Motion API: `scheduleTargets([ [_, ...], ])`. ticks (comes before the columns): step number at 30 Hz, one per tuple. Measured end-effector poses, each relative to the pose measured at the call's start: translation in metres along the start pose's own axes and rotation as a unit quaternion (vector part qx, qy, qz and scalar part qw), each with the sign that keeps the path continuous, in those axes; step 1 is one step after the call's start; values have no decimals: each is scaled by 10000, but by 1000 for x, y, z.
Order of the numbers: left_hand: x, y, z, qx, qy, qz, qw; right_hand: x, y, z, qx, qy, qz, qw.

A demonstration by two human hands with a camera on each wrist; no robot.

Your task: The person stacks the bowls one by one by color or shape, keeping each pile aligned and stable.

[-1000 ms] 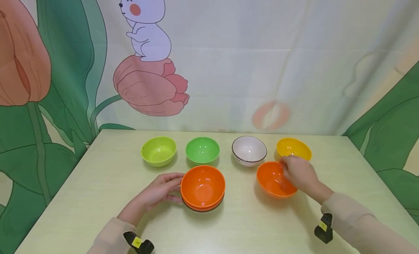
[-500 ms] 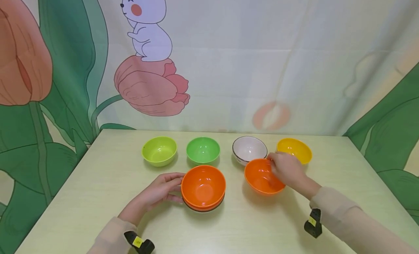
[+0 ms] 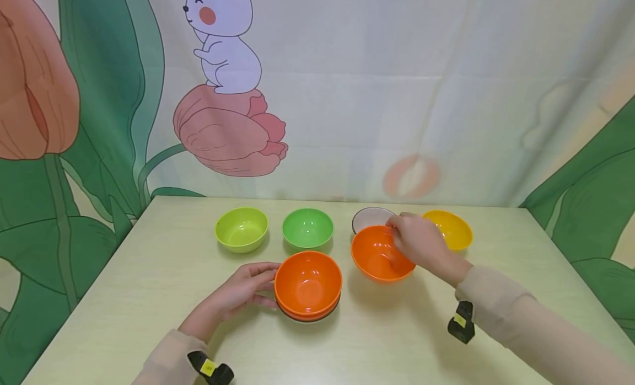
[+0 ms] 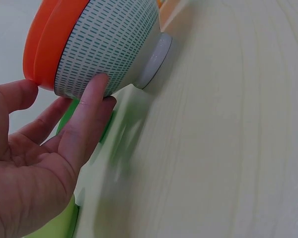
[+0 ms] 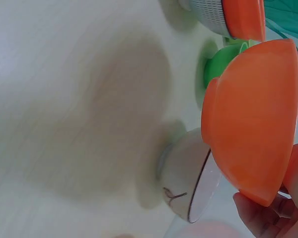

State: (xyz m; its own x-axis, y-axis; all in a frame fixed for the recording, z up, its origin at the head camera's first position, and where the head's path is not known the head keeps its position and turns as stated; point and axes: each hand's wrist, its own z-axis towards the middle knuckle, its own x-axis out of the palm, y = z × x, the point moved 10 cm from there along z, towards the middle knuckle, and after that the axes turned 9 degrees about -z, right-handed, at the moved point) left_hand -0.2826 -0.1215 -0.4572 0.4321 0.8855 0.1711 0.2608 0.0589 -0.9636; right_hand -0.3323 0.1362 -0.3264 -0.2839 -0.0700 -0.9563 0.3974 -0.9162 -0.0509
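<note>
My right hand [image 3: 420, 244] pinches the rim of an orange bowl [image 3: 379, 255], held above the table and overlapping the white bowl [image 3: 369, 217] in the head view. In the right wrist view that orange bowl [image 5: 258, 119] shows its side, thumb and fingers at its edge. My left hand [image 3: 250, 291] touches the side of a stack of bowls [image 3: 308, 285] with fairly straight fingers. Orange bowls [image 4: 44, 44] sit on top of that stack, inside a white bowl with green dashes [image 4: 107, 47]. The left thumb lies against the orange edge.
Along the back stand a lime bowl [image 3: 241, 230], a green bowl [image 3: 307, 229] and a yellow bowl [image 3: 453, 230], in line with the white one. A printed cloth [image 3: 337, 98] hangs behind the pale table [image 3: 163, 263].
My right hand has carried the orange bowl leftward and higher, from in front of the yellow bowl to before the white one. The left hand and the stack have stayed in place.
</note>
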Motion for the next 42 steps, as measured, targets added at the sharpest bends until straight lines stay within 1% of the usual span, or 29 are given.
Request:
scheduleTargets([
  [8,1,-1,0,31,13,-3,10000,-16,20,13,-148,-46,-26,9999],
  [15,1,-2,0,47,12,-20,10000,-29,41,21,-309,-246,49,9992],
  [19,1,-1,0,61,27,-32,10000,-34,54,25,-499,-395,82,9979],
  [22,1,0,1,63,33,-39,10000,-35,61,26,-597,-482,65,9970],
  [29,0,0,2,79,67,-65,9999,-40,71,28,-669,-575,267,9957],
  [38,3,-2,0,116,135,-78,9998,-38,81,30,-592,-408,427,9965],
  [42,3,-3,-1,104,156,-89,9998,-36,90,28,-694,-401,438,9958],
])
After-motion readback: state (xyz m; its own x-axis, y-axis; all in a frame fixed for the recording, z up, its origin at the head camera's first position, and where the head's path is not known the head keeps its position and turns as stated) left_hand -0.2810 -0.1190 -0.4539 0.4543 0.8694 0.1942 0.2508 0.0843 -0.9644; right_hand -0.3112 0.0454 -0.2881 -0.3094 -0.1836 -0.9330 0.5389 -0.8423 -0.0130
